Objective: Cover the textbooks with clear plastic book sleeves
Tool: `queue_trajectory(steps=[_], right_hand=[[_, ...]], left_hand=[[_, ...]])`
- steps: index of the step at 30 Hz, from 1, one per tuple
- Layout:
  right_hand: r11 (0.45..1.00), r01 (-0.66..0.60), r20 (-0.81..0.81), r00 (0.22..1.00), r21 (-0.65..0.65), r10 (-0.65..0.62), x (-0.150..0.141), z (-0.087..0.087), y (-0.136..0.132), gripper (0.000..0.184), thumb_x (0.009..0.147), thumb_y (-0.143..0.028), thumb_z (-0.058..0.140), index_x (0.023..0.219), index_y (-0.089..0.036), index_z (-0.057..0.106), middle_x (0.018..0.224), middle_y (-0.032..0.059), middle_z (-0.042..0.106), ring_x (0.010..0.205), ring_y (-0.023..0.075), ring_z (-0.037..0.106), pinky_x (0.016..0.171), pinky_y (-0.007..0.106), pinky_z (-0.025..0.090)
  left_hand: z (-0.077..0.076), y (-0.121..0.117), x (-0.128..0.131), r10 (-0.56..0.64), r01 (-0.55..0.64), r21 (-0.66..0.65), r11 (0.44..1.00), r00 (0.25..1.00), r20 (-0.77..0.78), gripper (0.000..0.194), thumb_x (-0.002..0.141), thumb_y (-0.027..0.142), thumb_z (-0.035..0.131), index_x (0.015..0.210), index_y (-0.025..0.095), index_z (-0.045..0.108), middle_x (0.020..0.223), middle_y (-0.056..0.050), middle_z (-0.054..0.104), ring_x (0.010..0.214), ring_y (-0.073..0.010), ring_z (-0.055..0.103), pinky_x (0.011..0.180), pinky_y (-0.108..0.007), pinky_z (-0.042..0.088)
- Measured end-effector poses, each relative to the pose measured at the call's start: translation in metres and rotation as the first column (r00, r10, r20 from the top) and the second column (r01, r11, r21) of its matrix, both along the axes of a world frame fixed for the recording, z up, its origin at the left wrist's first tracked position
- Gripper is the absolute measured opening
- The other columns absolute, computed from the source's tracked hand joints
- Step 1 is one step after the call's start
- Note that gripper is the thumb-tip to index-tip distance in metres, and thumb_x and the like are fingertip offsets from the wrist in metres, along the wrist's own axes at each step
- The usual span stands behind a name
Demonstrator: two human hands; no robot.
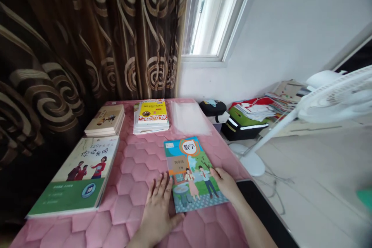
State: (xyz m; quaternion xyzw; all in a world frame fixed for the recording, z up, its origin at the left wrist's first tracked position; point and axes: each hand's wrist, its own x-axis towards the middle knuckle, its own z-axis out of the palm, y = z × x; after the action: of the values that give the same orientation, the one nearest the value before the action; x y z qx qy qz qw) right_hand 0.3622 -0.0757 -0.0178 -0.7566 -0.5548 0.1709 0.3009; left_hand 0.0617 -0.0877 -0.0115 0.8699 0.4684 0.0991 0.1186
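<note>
A blue and green maths textbook (194,178) with two cartoon children on its cover lies before me on the pink quilted surface. My left hand (158,205) rests flat at the book's lower left edge, fingers stretched out and the thumb near its bottom corner. My right hand (225,184) grips the book's right edge; the thumb shows at the cover while the other fingers are hidden. A large green and white book (78,174) lies left of my hands. Beyond the textbook sits a stack topped by a yellow book (153,111), beside clear plastic sleeves (190,118).
Small tan books (104,120) are stacked at the far left, near the brown curtain (130,35). A black flat object (261,213) lies along the right edge of the pink quilted surface (130,166). To the right stand a white fan (261,139) and a dark box (244,126) with papers.
</note>
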Motion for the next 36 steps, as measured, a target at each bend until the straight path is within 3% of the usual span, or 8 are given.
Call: queue_trajectory(steps=[10,23,28,36], right_hand=[[0.997,0.063,0.097,0.993,0.040,-0.067,-0.005,0.004,0.000,0.041,0.087,-0.054,0.032,0.061,-0.025,0.044,0.061,0.0048,0.061,0.063,0.0206,0.059,0.060,0.029,0.040],[0.993,0.033,0.069,0.997,0.114,-0.041,-0.007,0.009,-0.006,0.044,0.086,-0.061,0.030,0.060,-0.027,0.036,0.054,0.0022,0.055,0.056,0.0195,0.055,0.054,0.028,0.037],[0.990,0.040,0.106,0.993,0.134,-0.054,-0.008,0.007,-0.007,0.045,0.087,-0.061,0.028,0.058,-0.027,0.035,0.055,0.0034,0.056,0.057,0.0202,0.055,0.055,0.029,0.038],[0.979,0.074,0.076,0.993,0.189,-0.090,-0.012,-0.007,-0.013,0.042,0.088,-0.059,0.033,0.068,-0.026,0.049,0.067,0.0066,0.065,0.067,0.0244,0.063,0.063,0.031,0.044]], left_hand=[[0.016,0.003,0.002,-0.023,0.023,-0.060,0.998,1.000,-0.007,0.082,0.084,0.054,0.056,0.152,0.019,0.026,0.157,-0.007,0.028,0.147,-0.0298,0.017,0.119,-0.056,0.020],[0.003,0.004,-0.002,-0.058,0.053,0.077,0.996,0.996,0.063,0.080,0.079,0.052,0.062,0.148,0.020,0.036,0.151,-0.009,0.041,0.144,-0.0323,0.027,0.115,-0.058,0.026],[-0.003,0.005,-0.002,-0.048,0.041,0.083,0.996,0.996,0.081,0.083,0.077,0.050,0.066,0.149,0.022,0.035,0.153,-0.008,0.038,0.145,-0.0327,0.025,0.116,-0.057,0.026],[0.001,0.003,-0.003,-0.027,0.032,-0.071,0.997,0.997,0.073,0.093,0.073,0.050,0.068,0.152,0.025,0.026,0.157,-0.005,0.028,0.146,-0.0340,0.019,0.119,-0.056,0.021]])
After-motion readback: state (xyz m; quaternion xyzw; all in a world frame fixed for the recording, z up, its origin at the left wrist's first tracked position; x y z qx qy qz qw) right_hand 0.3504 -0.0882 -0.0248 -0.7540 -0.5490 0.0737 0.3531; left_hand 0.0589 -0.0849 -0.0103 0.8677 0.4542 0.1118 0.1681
